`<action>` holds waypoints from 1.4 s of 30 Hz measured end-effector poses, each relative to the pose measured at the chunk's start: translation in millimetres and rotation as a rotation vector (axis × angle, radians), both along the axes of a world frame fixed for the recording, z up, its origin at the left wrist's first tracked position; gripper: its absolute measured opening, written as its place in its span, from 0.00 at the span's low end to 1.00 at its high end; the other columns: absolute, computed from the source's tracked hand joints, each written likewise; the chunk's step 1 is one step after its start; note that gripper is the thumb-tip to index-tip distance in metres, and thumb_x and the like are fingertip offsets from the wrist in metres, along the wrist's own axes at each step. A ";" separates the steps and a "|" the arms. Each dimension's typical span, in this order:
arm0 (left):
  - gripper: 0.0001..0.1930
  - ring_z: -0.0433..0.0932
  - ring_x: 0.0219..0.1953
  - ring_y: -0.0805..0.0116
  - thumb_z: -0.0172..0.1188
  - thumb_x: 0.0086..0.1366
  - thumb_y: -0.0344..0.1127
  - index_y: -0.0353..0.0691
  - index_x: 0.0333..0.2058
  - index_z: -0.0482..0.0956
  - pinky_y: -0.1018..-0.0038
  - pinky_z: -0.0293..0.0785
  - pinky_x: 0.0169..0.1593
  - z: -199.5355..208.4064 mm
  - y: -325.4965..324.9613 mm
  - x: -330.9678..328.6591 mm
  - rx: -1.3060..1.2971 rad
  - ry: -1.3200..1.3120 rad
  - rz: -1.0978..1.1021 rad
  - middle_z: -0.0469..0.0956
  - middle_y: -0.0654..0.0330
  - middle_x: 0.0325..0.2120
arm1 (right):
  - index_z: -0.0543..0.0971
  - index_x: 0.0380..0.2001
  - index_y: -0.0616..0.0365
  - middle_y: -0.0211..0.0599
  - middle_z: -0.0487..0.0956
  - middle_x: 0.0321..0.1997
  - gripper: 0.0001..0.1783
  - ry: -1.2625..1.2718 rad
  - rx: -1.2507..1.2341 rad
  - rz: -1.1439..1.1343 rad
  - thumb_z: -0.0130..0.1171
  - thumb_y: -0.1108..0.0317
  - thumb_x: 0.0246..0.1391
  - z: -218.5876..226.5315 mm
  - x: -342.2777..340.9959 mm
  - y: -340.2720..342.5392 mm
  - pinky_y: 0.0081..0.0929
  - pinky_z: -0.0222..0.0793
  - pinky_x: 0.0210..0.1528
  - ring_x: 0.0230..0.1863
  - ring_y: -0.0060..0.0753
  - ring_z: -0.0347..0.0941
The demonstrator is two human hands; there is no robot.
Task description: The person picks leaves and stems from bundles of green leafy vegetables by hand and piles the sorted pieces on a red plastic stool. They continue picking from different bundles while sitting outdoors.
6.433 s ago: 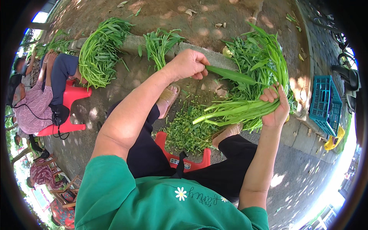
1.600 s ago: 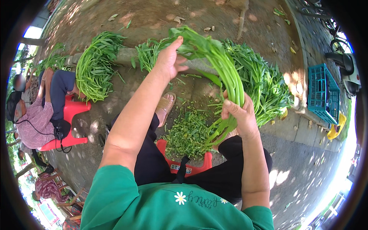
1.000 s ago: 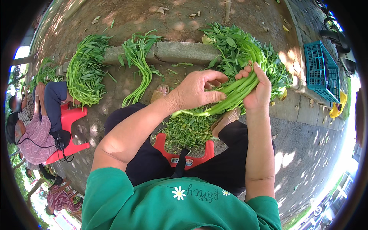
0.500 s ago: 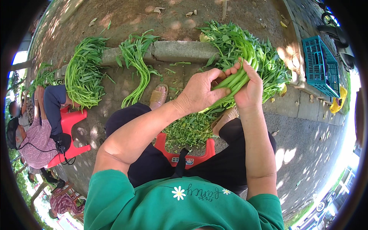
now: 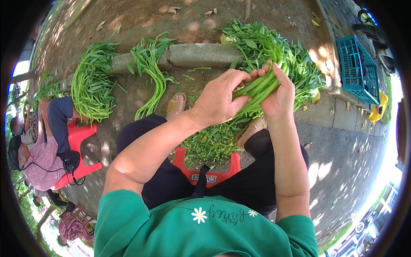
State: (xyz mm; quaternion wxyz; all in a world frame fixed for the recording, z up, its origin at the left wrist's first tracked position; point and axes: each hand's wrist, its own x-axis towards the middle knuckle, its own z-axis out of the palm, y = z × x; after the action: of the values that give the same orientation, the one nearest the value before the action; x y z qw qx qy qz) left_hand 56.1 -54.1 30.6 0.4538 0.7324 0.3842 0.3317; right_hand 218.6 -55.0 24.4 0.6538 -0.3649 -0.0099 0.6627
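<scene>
Stems have drawn a little higher and tighter over the last half second: the bunch of green stalks (image 5: 257, 88) now stands more upright between both hands, its leafy tops fanning over the big heap of leafy greens (image 5: 295, 64) behind it. That reads as the bundle being squared up rather than trimmed just now (my judgement only). The left hand (image 5: 220, 100) reaches across from a bent elbow, fingers curled closed round the near side of the stalks, thumb on top. The right hand (image 5: 280, 92) stands almost vertical on a raised forearm, palm pressed to the far side, fingers wrapped over. Below them lies a pile of cut scraps (image 5: 209, 143) by the red stool (image 5: 205, 171)
</scene>
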 end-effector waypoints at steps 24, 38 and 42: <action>0.17 0.76 0.26 0.68 0.66 0.46 0.30 0.31 0.35 0.74 0.73 0.72 0.33 -17.4 18.2 1.9 -0.700 -0.153 -0.222 0.77 0.59 0.25 | 0.68 0.42 0.64 0.40 0.72 0.37 0.12 -0.037 0.078 0.059 0.51 0.69 0.57 1.7 -15.3 5.6 0.40 0.67 0.52 0.38 0.35 0.69; 0.32 0.75 0.37 0.70 0.53 0.59 0.64 0.38 0.44 0.74 0.74 0.70 0.43 4.0 42.1 -10.6 -0.799 -0.209 0.063 0.77 0.59 0.38 | 0.68 0.42 0.69 0.42 0.76 0.34 0.14 -0.358 0.103 0.337 0.54 0.73 0.54 6.8 -23.4 0.1 0.29 0.75 0.35 0.32 0.32 0.75; 0.24 0.78 0.31 0.69 0.58 0.59 0.56 0.39 0.41 0.75 0.75 0.74 0.38 3.8 51.1 -15.2 -0.920 -0.277 -0.070 0.79 0.54 0.33 | 0.68 0.40 0.68 0.42 0.77 0.33 0.16 -0.685 0.131 0.566 0.58 0.70 0.52 6.1 -47.3 -12.5 0.26 0.74 0.31 0.28 0.27 0.74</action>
State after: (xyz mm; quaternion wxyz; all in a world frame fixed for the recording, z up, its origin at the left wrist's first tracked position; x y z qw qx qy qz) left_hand 41.0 -3.0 34.3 0.7886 0.4171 0.4019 0.2065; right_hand 171.3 -67.5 30.5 0.4275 -0.5041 -0.3674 0.6543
